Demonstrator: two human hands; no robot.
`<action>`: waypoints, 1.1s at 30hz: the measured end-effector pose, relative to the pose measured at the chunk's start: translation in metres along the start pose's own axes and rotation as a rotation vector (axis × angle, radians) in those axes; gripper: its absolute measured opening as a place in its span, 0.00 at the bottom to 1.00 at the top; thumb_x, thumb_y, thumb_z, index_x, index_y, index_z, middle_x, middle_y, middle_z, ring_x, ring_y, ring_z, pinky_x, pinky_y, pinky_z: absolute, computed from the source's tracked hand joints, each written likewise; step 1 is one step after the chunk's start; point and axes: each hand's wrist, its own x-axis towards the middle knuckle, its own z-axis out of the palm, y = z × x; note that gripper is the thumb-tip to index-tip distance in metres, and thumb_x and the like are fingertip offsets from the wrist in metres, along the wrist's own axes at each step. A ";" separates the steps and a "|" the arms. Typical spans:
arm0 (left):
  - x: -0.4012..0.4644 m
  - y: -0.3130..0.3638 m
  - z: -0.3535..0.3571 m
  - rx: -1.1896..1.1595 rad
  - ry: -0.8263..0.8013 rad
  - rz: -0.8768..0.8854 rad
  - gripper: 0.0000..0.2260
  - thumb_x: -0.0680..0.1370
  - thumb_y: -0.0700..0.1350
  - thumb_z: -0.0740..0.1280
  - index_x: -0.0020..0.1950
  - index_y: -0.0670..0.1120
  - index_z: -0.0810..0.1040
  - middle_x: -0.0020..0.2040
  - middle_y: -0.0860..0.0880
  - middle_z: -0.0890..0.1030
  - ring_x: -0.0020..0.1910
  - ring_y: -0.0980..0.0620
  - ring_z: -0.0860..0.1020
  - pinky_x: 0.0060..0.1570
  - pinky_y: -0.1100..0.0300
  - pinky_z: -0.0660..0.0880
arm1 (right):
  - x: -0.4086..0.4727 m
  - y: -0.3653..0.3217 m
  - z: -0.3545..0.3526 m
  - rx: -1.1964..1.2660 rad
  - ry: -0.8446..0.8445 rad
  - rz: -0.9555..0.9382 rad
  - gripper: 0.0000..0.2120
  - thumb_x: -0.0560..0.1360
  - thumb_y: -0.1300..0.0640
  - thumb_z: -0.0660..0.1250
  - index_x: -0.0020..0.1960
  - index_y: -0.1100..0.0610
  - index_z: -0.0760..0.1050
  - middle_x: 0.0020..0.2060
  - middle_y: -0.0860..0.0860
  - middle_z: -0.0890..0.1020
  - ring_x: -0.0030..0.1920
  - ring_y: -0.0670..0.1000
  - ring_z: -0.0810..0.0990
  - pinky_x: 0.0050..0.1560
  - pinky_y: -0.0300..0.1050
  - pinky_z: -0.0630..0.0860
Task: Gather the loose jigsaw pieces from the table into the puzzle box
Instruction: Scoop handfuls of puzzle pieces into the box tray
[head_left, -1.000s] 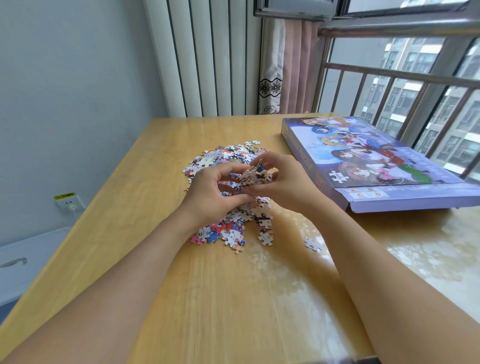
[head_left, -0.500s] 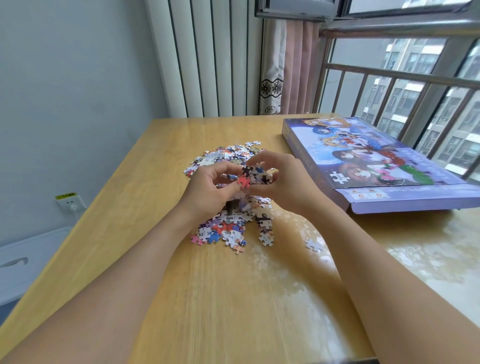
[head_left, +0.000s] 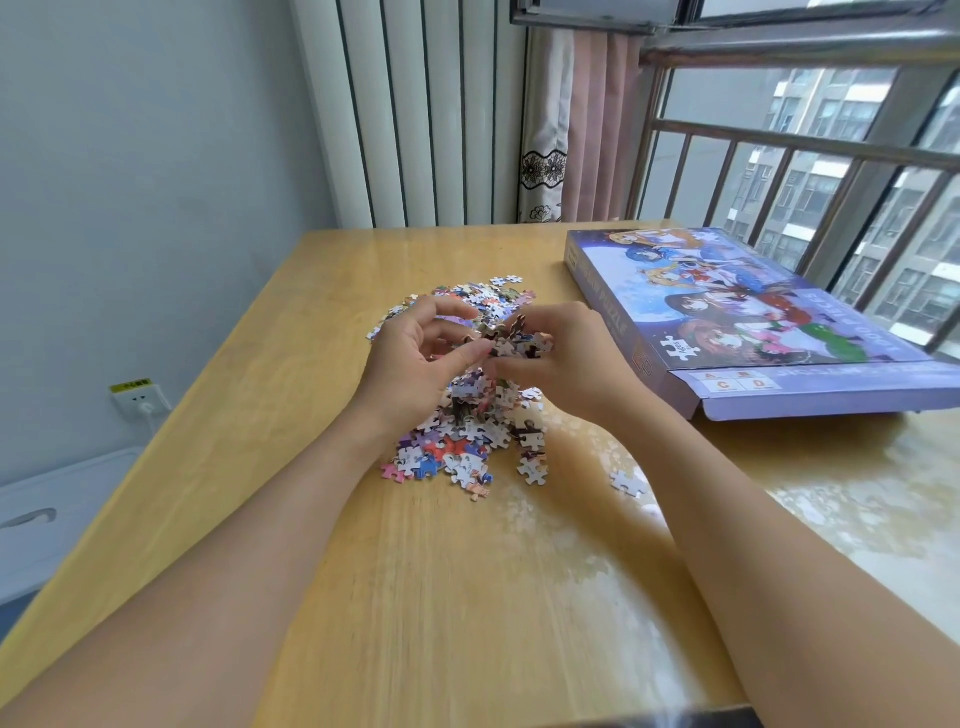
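A: Entry, head view. Left hand (head_left: 415, 358) and right hand (head_left: 566, 358) are raised together just above the pile of jigsaw pieces (head_left: 462, 431) on the wooden table (head_left: 291, 364).

B: Finger state?

A: Both hands are curled around one clump of pieces (head_left: 511, 340), held between them. The left thumb and fingertips pinch its left edge; the right fingers (head_left: 524, 371) wrap its right side and underside. Several pieces stick up above the fingertips, some tilted on edge.

B: Anything below the fingers?

A: A loose trail of pieces (head_left: 470, 395) hangs or falls directly under the clump, down to the pile. Cannot tell whether it still touches the fingers.

B: Rest of the pile?

A: It spreads beyond the fingertips, away from the person, and also back under the wrists. A stray piece (head_left: 532, 470) lies near the right wrist, and another single piece (head_left: 627, 482) lies just outside the right forearm, apart from the pile.

B: Puzzle box?

A: The puzzle box (head_left: 753, 322) lies flat on the table to the right of the right hand, near but not touching it, picture side up, lid closed. No pieces are visible on it.
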 end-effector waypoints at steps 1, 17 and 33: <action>0.000 0.000 0.000 -0.011 0.009 -0.004 0.13 0.74 0.43 0.76 0.57 0.48 0.80 0.43 0.49 0.85 0.40 0.55 0.82 0.50 0.55 0.80 | 0.001 0.001 0.000 0.058 -0.009 0.030 0.10 0.70 0.52 0.79 0.44 0.58 0.85 0.35 0.53 0.85 0.37 0.53 0.83 0.38 0.53 0.81; -0.017 -0.004 0.005 0.248 0.057 0.116 0.05 0.78 0.44 0.72 0.53 0.52 0.82 0.53 0.59 0.82 0.52 0.61 0.80 0.50 0.65 0.77 | -0.032 -0.026 -0.044 0.604 -0.093 0.494 0.09 0.69 0.58 0.80 0.42 0.60 0.81 0.41 0.54 0.86 0.44 0.49 0.86 0.41 0.48 0.84; 0.025 0.067 0.149 0.746 -0.437 0.318 0.06 0.73 0.40 0.70 0.42 0.46 0.73 0.41 0.53 0.72 0.47 0.46 0.75 0.43 0.54 0.74 | -0.090 -0.012 -0.172 0.573 -0.051 0.612 0.23 0.68 0.60 0.80 0.59 0.68 0.79 0.50 0.59 0.86 0.47 0.55 0.87 0.45 0.50 0.83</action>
